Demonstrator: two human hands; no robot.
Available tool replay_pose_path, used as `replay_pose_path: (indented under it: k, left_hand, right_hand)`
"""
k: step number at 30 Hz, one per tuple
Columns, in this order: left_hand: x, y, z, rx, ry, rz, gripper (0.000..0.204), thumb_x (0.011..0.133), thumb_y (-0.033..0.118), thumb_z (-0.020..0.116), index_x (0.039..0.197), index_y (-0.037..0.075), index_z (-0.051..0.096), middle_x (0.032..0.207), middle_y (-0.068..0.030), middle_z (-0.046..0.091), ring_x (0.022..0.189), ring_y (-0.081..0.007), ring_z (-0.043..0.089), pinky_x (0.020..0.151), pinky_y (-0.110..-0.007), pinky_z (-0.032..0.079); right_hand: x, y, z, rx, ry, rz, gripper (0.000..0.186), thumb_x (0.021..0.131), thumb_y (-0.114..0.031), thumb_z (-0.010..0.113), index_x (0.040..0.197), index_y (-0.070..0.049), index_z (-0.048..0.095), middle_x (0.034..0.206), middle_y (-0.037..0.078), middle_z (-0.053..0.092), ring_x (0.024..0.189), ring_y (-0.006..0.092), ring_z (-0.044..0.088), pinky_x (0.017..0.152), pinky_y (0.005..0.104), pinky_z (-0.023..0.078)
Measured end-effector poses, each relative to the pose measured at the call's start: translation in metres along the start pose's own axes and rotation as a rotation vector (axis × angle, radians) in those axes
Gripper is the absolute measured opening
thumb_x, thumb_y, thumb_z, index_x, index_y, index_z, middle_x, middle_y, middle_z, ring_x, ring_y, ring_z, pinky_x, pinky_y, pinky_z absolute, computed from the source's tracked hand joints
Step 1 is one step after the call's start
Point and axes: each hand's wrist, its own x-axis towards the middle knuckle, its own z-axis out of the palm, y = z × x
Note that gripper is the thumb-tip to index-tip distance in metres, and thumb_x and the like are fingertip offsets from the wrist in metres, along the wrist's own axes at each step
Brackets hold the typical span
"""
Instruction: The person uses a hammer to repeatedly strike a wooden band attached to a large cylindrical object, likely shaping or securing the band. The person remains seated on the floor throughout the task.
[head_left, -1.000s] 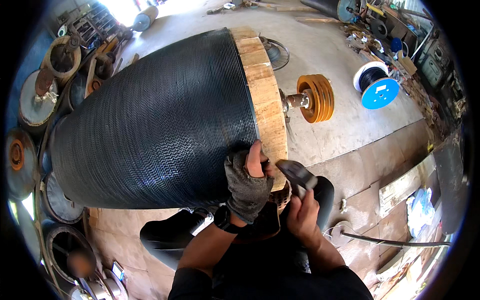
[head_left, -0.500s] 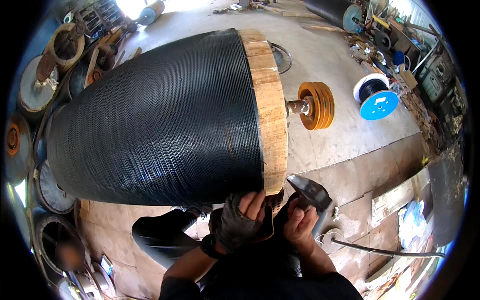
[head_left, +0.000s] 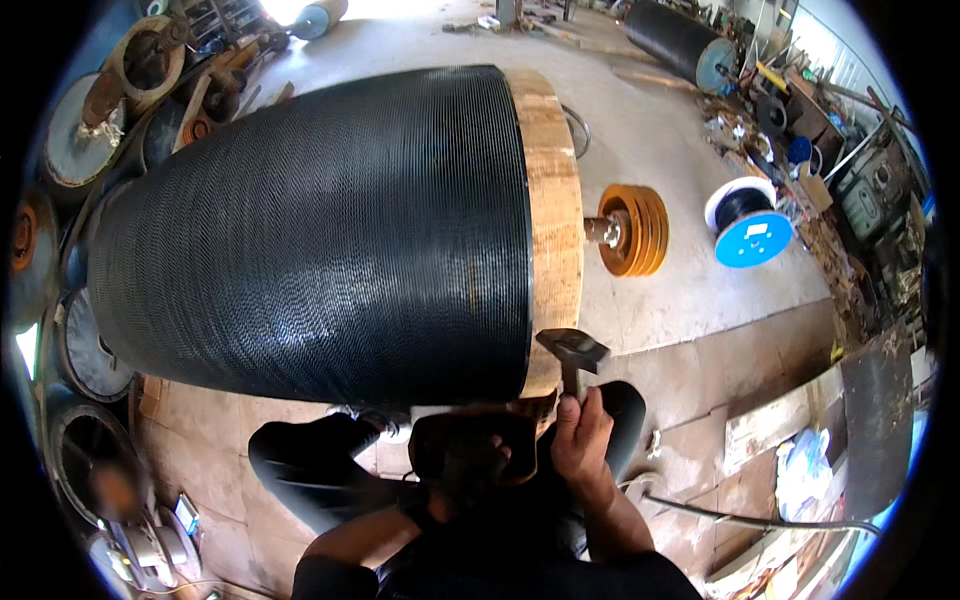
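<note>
A large drum [head_left: 330, 240] wrapped in ribbed black covering lies in front of me, its right end ringed by bare wood [head_left: 555, 200]. My right hand [head_left: 582, 440] is wrapped round the handle of a hammer [head_left: 575, 350]. The hammer's dark head overlaps the lower part of the wooden ring; whether it touches the wood I cannot tell. My left hand [head_left: 468, 475], in a dark fingerless glove, reaches into a dark open container [head_left: 430, 440] between my knees. Shadow and the glove hide most of its fingers, and anything in them.
An orange grooved pulley [head_left: 635, 230] sits on the shaft at the drum's right. Farther right stands a blue-ended cable spool [head_left: 752, 238]. Old rollers and wheels [head_left: 95, 345] crowd the left side. A metal rod [head_left: 760, 515] and boards [head_left: 785, 415] lie at the right.
My left hand has dropped from the drum's lower edge into the dark container. The hammer in my right hand has shifted left, over the wooden ring. The whole view has shifted slightly.
</note>
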Motion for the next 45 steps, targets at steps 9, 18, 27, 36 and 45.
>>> replay_pose_path:
  k: [9, 18, 27, 36, 45]
  left_hand:
    - [0.009, 0.002, -0.011, -0.436, -0.046, -0.174, 0.006, 0.095, 0.009, 0.060, 0.096, 0.004, 0.056, 0.092, -0.0109, 0.060, 0.095, -0.0206, 0.061, 0.079, -0.032, 0.051]
    - [0.041, 0.002, -0.028, -0.397, 0.070, -0.148, 0.020, 0.091, 0.002, 0.060, 0.111, 0.000, 0.059, 0.103, -0.0182, 0.063, 0.092, -0.0311, 0.063, 0.081, -0.036, 0.052]
    - [0.138, -0.047, -0.139, 0.251, 0.663, 0.246, 0.048, 0.074, -0.001, 0.069, 0.120, 0.009, 0.065, 0.110, -0.0098, 0.057, 0.089, -0.0263, 0.061, 0.074, -0.041, 0.050]
    - [0.166, -0.070, -0.148, 0.361, 0.723, 0.271, 0.038, 0.073, -0.001, 0.068, 0.110, 0.008, 0.064, 0.107, -0.0100, 0.058, 0.091, -0.0295, 0.061, 0.077, -0.044, 0.051]
    - [0.173, -0.069, -0.152, 0.417, 0.751, 0.234, 0.042, 0.070, 0.001, 0.070, 0.111, 0.008, 0.063, 0.107, -0.0102, 0.057, 0.092, -0.0302, 0.061, 0.077, -0.046, 0.051]
  right_hand:
    - [-0.010, 0.000, 0.010, -0.076, -0.044, 0.170, 0.017, 0.096, -0.012, 0.050, 0.091, 0.004, 0.053, 0.073, 0.022, 0.058, 0.062, 0.0297, 0.061, 0.055, 0.0439, 0.047]
    - [-0.002, -0.001, 0.008, -0.246, -0.045, 0.103, 0.019, 0.097, -0.014, 0.054, 0.092, 0.003, 0.048, 0.064, 0.021, 0.056, 0.055, 0.0357, 0.058, 0.049, 0.0461, 0.042]
    - [0.000, -0.005, -0.009, -0.153, 0.011, -0.243, 0.016, 0.092, -0.006, 0.055, 0.103, 0.005, 0.057, 0.073, 0.023, 0.063, 0.065, 0.0398, 0.064, 0.057, 0.0412, 0.051]
    - [-0.013, -0.002, -0.010, 0.202, 0.155, -0.296, 0.014, 0.096, -0.008, 0.049, 0.088, 0.004, 0.052, 0.068, 0.018, 0.061, 0.054, 0.0267, 0.060, 0.049, 0.0386, 0.045]
    - [-0.007, -0.015, -0.008, -0.073, 0.084, -0.142, 0.015, 0.093, -0.006, 0.051, 0.102, 0.006, 0.056, 0.075, 0.019, 0.062, 0.064, 0.0282, 0.060, 0.056, 0.0365, 0.046]
